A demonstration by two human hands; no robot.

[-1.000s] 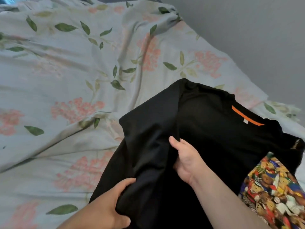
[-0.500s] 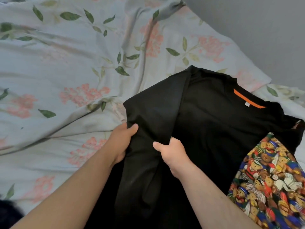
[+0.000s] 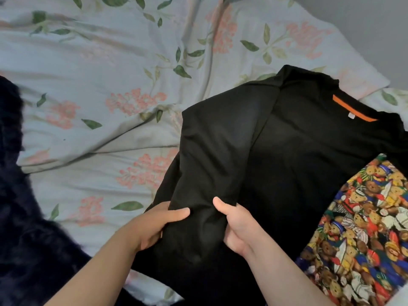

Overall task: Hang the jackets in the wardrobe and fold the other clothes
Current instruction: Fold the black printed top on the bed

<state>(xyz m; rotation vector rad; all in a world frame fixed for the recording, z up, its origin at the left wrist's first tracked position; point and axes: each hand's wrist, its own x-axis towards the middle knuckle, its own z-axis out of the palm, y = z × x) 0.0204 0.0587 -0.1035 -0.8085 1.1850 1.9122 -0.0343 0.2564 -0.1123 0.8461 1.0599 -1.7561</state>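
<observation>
I am watching the black T-shirt (image 3: 298, 162) lying spread on the floral bedsheet (image 3: 99, 62), with its collar pointing away from me and an orange neck tape (image 3: 353, 110) showing inside the neckline, a small white tag (image 3: 351, 116) just below that strip. The shirt's left side is lying folded over its middle as a long flap (image 3: 220, 140), and both hands are working at the near end of that flap. My left hand (image 3: 154, 226) is gripping the flap's outer edge, thumb lying across the top of the cloth and fingers tucked out of sight beneath it. My right hand (image 3: 238, 228) is pinching the flap's inner edge just beside the left hand, thumb standing up and fingers curled into the fabric, so a bunched ridge of black cloth is sitting between the two hands. A teddy-bear print cloth (image 3: 364, 228) is touching the shirt's right edge and overlapping it. A dark navy fuzzy garment (image 3: 22, 217) is lying well apart from the shirt, off to its left. A grey wall (image 3: 364, 29) is showing beyond the shirt's collar.
</observation>
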